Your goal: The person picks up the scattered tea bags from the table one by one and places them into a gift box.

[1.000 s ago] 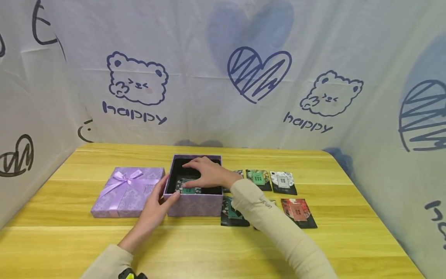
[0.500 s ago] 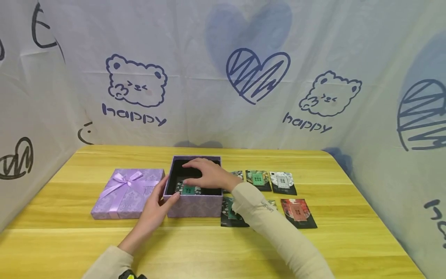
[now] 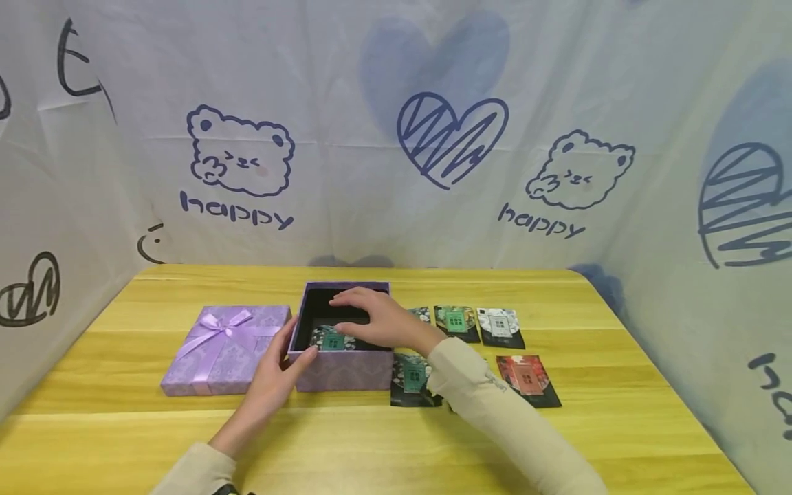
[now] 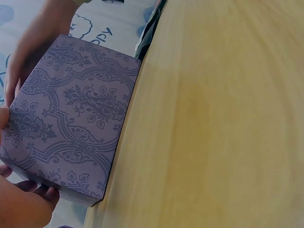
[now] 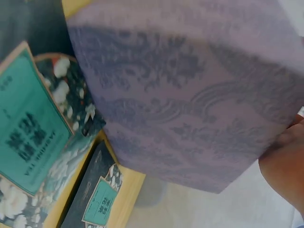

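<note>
A purple patterned gift box (image 3: 346,371) stands without its lid, dark inside. My left hand (image 3: 272,375) grips its near left corner, thumb at the front rim and fingers along the side. In the left wrist view those fingers (image 4: 42,192) wrap the box's end. A tea sachet (image 3: 333,340) with a green label lies inside, near the front wall. Over the box's interior is my right hand (image 3: 380,320), thumb and fingers spread apart, nothing between them. Its thumb tip overlaps the sachet's edge in the head view.
The box lid (image 3: 204,350), tied with a ribbon bow, lies to the left. Right of the box are a jasmine tea sachet (image 5: 35,128), a red sachet (image 3: 526,378), a green-labelled sachet (image 3: 456,322) and a white one (image 3: 500,326). My right forearm partly covers the front row.
My right hand has drawn slightly right from the sachet in the box, leaving more of its label visible. The left hand keeps its grip. The head view has tilted up a little.
</note>
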`<state>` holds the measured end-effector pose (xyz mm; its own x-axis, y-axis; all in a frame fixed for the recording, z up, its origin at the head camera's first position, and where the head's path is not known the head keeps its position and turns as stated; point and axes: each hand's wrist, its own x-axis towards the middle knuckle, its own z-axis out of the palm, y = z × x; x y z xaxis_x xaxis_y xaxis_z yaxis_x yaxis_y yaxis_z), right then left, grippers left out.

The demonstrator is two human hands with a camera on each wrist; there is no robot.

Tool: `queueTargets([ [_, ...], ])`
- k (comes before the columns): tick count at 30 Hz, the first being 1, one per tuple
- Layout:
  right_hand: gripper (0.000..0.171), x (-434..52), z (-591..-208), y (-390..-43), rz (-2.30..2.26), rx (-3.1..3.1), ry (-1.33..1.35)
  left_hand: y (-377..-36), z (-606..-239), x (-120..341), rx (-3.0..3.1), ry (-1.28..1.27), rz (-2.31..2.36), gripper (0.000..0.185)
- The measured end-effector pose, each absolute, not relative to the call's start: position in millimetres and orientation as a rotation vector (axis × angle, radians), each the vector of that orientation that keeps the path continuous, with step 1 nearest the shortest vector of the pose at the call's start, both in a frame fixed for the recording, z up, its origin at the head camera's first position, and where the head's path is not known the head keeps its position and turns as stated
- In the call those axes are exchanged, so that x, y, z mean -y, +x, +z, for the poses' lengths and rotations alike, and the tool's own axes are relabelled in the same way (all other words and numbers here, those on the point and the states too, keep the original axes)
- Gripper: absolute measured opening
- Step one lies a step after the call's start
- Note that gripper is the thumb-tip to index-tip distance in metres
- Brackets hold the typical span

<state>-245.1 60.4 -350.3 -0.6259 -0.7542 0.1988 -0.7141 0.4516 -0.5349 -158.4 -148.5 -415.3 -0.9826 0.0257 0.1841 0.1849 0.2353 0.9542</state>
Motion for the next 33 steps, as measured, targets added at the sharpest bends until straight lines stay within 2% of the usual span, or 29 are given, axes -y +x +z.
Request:
queueTargets([
  [8, 0.045, -80.7, -348.8, -229.0, -1.061, -2.576, -1.4, -160.6, -415.5, 147.6, 2.354, -0.192, -1.872, 0.069],
  [18, 0.05, -115.9, -344.4, -215.0, -1.002, -2.613, -1.307, -157.2, -414.3, 147.2, 2.336, -0.184, -1.885, 0.069],
  [27, 0.06, -154.6, -353.1, -209.0, -0.982, -2.657, -1.135, -157.6, -416.1, 148.3, 2.349, -0.199, -1.854, 0.067],
  [33, 0.061, -175.9, -360.8, -207.4, -0.944, -2.687, -1.124, -158.4, -416.4, 149.2, 2.364, -0.184, -1.834, 0.068],
])
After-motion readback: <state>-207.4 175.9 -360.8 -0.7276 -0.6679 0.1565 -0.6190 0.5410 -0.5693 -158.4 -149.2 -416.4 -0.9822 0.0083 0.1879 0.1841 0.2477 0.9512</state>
